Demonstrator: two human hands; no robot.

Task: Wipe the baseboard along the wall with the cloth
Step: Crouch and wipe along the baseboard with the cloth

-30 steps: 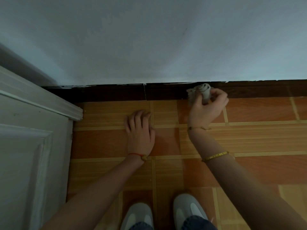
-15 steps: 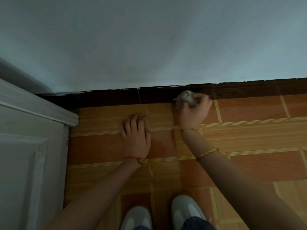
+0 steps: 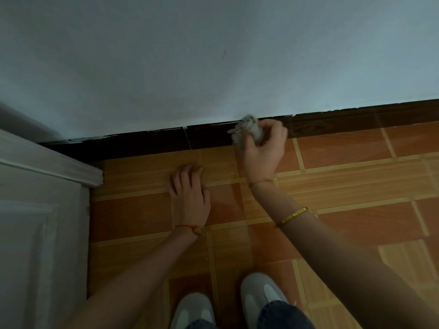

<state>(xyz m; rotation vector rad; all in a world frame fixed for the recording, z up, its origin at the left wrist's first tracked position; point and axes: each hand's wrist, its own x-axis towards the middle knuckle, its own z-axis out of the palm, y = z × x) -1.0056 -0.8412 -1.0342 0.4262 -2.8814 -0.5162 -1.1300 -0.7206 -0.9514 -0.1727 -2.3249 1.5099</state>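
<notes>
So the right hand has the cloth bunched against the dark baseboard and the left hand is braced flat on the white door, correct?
Not quite. The head view shows the left hand braced flat on the tiled floor, apart from the white door. The rest holds: the right hand has the cloth bunched against the dark baseboard.

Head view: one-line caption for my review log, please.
Right hand presses a crumpled cloth against the dark baseboard; left hand rests flat on the tiled floor.
</notes>
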